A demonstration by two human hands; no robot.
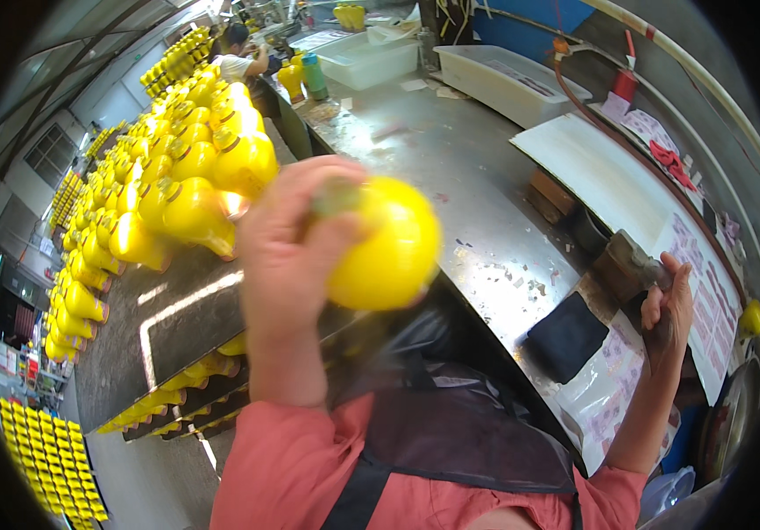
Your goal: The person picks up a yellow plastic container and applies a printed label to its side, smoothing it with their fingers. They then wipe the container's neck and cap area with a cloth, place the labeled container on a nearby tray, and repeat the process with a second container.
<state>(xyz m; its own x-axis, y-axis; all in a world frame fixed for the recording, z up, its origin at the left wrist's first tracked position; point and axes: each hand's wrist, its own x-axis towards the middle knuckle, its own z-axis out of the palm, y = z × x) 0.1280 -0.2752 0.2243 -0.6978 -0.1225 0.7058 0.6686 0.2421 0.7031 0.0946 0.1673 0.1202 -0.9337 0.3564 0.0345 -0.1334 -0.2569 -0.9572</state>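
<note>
Near the centre of the clock face, a glossy yellow rounded jar (pixel 395 243) is held up over the near edge of the grey metal bench (pixel 402 168). At 12 o'clock on the bench stands a translucent white plastic tub (pixel 364 67), pale sheets lying across its rim; the rest of its contents cannot be made out. At 1 o'clock, a long white plastic tub (pixel 508 99) holds printed sheets (pixel 525 78). A teal cylindrical bottle (pixel 313 78) stands at 11 o'clock. Crowded rows of similar yellow jars (pixel 192 212) cover a dark flat board (pixel 115 327) at 10 o'clock.

The jar in hand has a smooth, bulging body with a bright sheen and a dull green end, all softened by motion blur. Of the hands, the left hand (pixel 296 230) is closed around that green end, thumb and fingers curled against it. The right hand (pixel 669 305), at 3 o'clock, is partly curled beside a grey blocky object (pixel 623 263); whether it grips anything cannot be told. A folded black cloth (pixel 565 336) lies towards 4 o'clock.
</note>
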